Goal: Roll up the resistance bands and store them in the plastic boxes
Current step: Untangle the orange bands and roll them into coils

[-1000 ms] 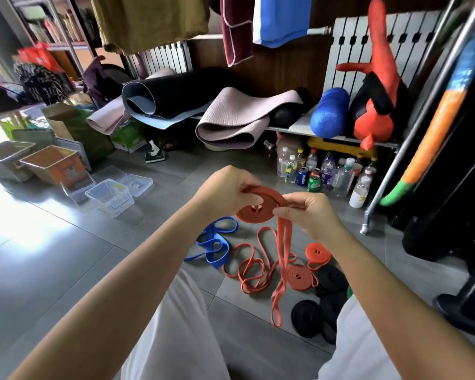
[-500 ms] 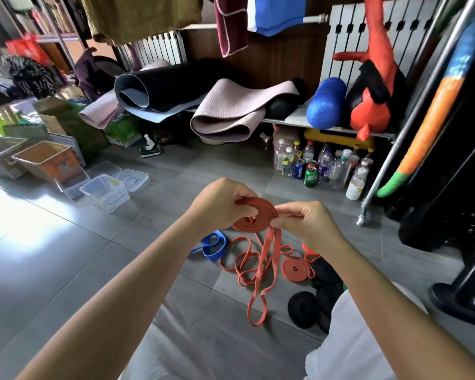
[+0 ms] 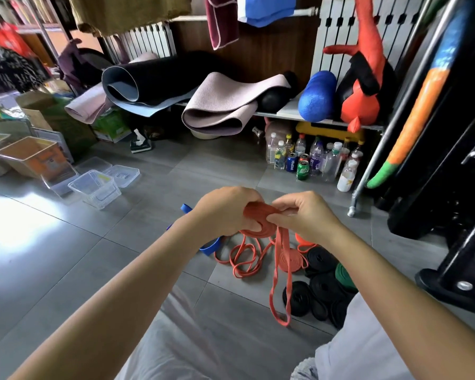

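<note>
- The left hand curls round the half-wound coil of the orange band, held in the air in the near middle of the scene
- The right hand pinches the coil's right edge between thumb and fingers, where the loose tail leaves it and hangs down in a long loop
- The band looks light, soft and rubbery, so it would likely spring open if the grip slackens; it is best clamped flat across the coil's faces, with the tail fed in under slight tension
- An orange roll and black rolls lie on the floor below the hands, with an unrolled orange band and a blue band to their left
- The clear plastic boxes stand far left, well apart from the hands
</note>
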`<state>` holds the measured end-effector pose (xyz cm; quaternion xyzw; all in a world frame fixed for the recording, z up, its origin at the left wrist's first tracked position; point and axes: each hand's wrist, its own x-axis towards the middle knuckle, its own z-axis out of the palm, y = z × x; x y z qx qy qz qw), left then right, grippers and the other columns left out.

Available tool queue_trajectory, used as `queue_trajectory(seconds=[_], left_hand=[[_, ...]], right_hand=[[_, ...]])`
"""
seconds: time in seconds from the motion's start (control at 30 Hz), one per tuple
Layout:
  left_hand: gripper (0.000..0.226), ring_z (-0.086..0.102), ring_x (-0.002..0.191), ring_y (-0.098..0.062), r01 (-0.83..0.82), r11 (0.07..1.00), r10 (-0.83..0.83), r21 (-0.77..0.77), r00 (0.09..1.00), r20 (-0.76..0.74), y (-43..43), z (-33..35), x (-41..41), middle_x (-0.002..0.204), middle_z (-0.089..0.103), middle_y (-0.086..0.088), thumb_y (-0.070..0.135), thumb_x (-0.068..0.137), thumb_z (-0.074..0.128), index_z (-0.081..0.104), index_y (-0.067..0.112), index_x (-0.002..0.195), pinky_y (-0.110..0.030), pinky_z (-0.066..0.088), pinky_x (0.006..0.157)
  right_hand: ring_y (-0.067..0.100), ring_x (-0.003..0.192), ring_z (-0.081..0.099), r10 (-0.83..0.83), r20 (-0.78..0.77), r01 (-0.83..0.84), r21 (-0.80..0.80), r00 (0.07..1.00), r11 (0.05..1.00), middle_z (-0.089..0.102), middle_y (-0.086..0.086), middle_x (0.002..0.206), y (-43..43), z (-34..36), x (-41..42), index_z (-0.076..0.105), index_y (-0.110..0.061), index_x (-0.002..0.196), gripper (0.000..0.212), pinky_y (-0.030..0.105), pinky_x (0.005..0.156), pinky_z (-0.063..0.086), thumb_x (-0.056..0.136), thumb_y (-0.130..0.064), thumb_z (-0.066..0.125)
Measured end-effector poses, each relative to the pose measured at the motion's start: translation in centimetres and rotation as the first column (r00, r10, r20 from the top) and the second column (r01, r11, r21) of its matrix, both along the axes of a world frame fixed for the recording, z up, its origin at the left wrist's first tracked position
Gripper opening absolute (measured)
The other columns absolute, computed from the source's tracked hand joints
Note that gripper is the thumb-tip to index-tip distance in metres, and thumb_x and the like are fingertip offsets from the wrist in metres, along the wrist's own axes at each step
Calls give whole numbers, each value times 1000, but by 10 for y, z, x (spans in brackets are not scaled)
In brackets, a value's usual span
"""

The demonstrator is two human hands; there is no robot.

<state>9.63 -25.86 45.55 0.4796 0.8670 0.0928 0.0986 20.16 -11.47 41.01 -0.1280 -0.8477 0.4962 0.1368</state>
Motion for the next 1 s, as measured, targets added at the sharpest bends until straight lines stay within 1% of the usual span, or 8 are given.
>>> queue_trajectory(seconds=[0.1,0.37,0.53,0.7,0.77,0.83,0.9,1.0], left_hand=[[19,56,82,-15,19,999,-16,44,998,-57,7,1,2,88,62,8,30,83,64,65,24,102,-28,44,69],[21,61,74,-14,-41,980,30,196,998,57,4,4,-4,81,67,7,24,78,73,71,20,99,-25,48,70],[17,69,69,-7,-246,874,-7,420,856,516,-1,6,-8,73,72,6,-2,74,74,69,8,87,-23,57,74],[17,70,74,-23,-471,762,19,444,702,712,-1,-7,-1,75,72,0,0,76,72,67,10,88,-34,59,72],[22,67,81,-22,-380,834,95,400,813,574,-2,-12,1,87,70,-3,7,79,72,65,7,99,-34,58,76],[42,61,98,-16,-151,945,78,289,965,250,-1,-11,5,110,65,1,18,80,73,58,16,119,-36,52,89],[58,55,111,-13,9,981,-14,194,1000,26,4,-5,13,126,56,8,24,82,70,45,28,134,-35,47,93],[44,56,107,-14,155,985,-143,71,978,-153,14,-4,17,123,57,13,23,91,56,46,39,132,-31,49,82]], right_hand=[[6,73,70,-22,-31,19,-96,999,995,73,-11,74,1,1,5,71,-33,78,27,24,74,54,75,-6,75],[10,70,70,-70,-38,56,-296,997,954,74,-6,74,7,-14,21,73,-19,84,22,21,69,56,74,0,74],[2,69,68,-46,-117,2,-351,992,936,72,-14,72,4,-19,21,70,-21,83,28,15,67,52,72,4,72],[5,69,69,-145,-166,55,-456,975,888,73,-10,73,8,-17,20,69,-17,84,23,17,65,54,73,2,70],[4,72,69,-107,-125,60,-334,986,941,73,-11,75,11,-14,21,70,-21,84,22,18,68,54,73,-3,73],[2,74,69,-71,-35,65,-153,997,986,73,-12,79,14,-13,20,72,-24,88,21,21,73,55,73,-10,77],[1,73,68,-69,45,70,-34,997,997,72,-14,80,14,-11,17,73,-27,87,20,24,77,56,73,-14,79],[6,74,69,-60,54,61,-3,997,998,73,-11,78,13,-7,15,73,-29,85,20,32,78,56,73,-14,79]])
